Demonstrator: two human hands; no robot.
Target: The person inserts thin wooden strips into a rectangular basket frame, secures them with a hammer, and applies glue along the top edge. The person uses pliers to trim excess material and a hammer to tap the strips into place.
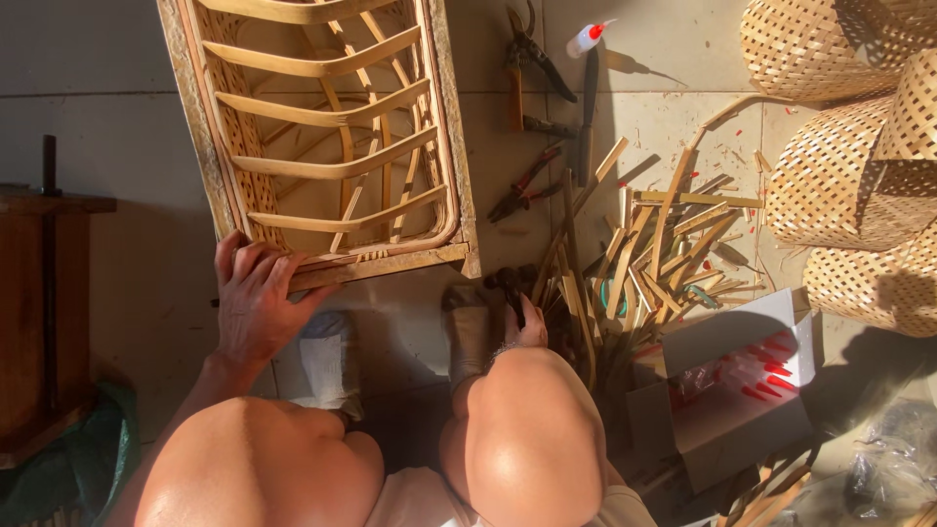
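A rectangular bamboo frame (pixel 332 146) with curved cross slats lies on the tiled floor in front of me. My left hand (pixel 256 298) rests on its near left corner, fingers spread over the edge strip. My right hand (pixel 527 327) is mostly hidden behind my right knee; it reaches toward a dark tool (pixel 509 281) beside a pile of bamboo strips (pixel 654 249). Whether it grips anything is unclear. My bare knees fill the lower middle.
Pliers (pixel 525 183), cutters (pixel 532 54) and a glue bottle (pixel 589 37) lie beyond the strips. Woven bamboo baskets (pixel 849 146) stand at the right. An open cardboard box (pixel 742 381) with red pieces sits lower right. A wooden stool (pixel 44 293) is at the left.
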